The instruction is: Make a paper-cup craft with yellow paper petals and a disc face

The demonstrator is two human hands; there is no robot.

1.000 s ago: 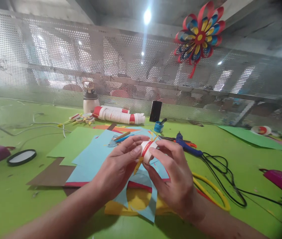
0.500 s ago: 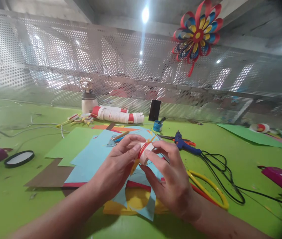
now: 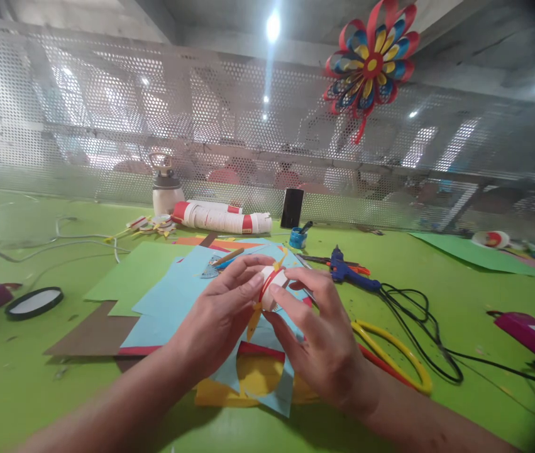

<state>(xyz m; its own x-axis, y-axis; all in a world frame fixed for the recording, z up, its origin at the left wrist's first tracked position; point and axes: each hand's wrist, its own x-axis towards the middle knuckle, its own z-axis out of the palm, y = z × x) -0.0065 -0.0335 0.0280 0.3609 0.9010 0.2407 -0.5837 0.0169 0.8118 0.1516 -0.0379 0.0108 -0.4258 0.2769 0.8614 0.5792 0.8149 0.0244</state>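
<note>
My left hand (image 3: 222,314) and my right hand (image 3: 317,333) meet in the middle of the view, both pinching a small white paper cup (image 3: 270,283) with a red band and a yellow paper strip hanging from it. The cup is held a little above a pile of coloured paper sheets (image 3: 173,296) in light blue, green, brown, red and yellow. A round hole is cut in the blue sheet just under my hands, showing yellow paper (image 3: 260,376).
A blue glue gun (image 3: 349,277) with its black cord lies to the right, beside yellow-handled scissors (image 3: 392,352). A stack of paper cups (image 3: 224,219), a white bottle (image 3: 166,189), a phone (image 3: 293,207) and a small blue pot (image 3: 298,238) stand at the back. A paper flower (image 3: 368,63) hangs on the mesh.
Both hands have shifted slightly left and turned the cup a little between the fingers. Nothing else on the table has moved.
</note>
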